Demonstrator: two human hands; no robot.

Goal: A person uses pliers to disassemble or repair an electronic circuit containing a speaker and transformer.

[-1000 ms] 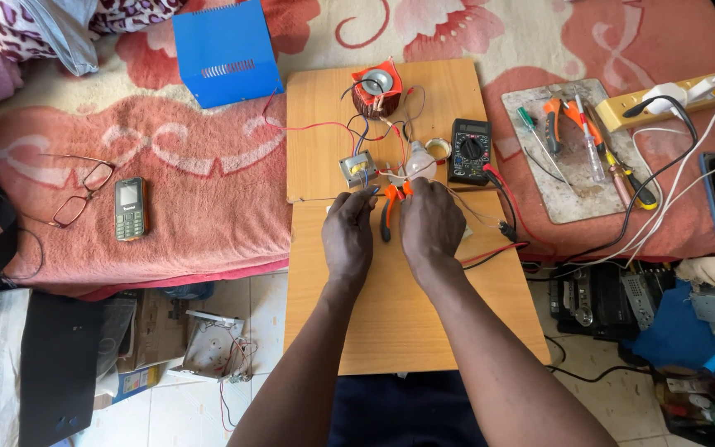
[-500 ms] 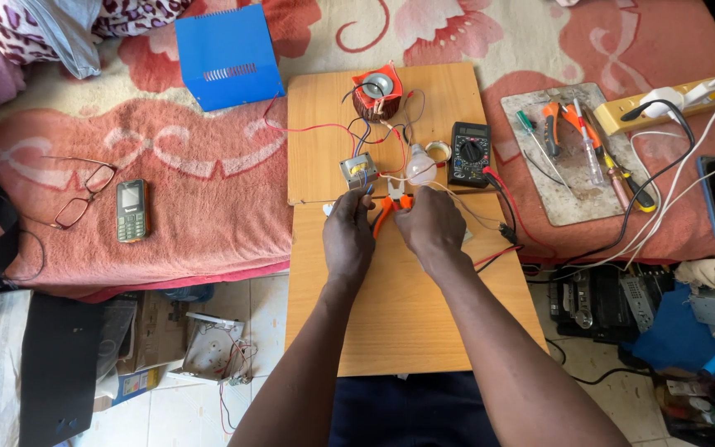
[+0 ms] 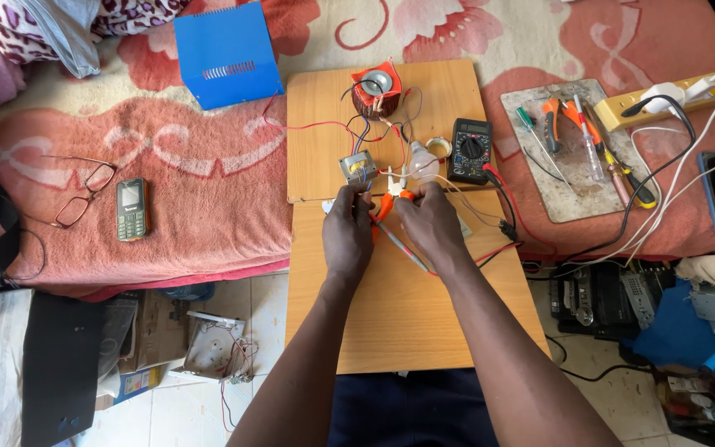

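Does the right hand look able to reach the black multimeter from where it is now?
Probably yes. The right hand holds orange-handled pliers just below the multimeter, with only thin wires between, but it would need to put the pliers down.

The single head-worn camera looked almost straight down from above the person's own forearms, which entered from the bottom edge and met over the light wooden board (image 3: 407, 331) at the middle of the frame. It sat far enough up to take in the whole board, the pink flowered blanket (image 3: 200, 182) beyond its far and left edges, and the tiled floor (image 3: 167, 414) under its near-left corner. No second view was there, so nothing was shared.
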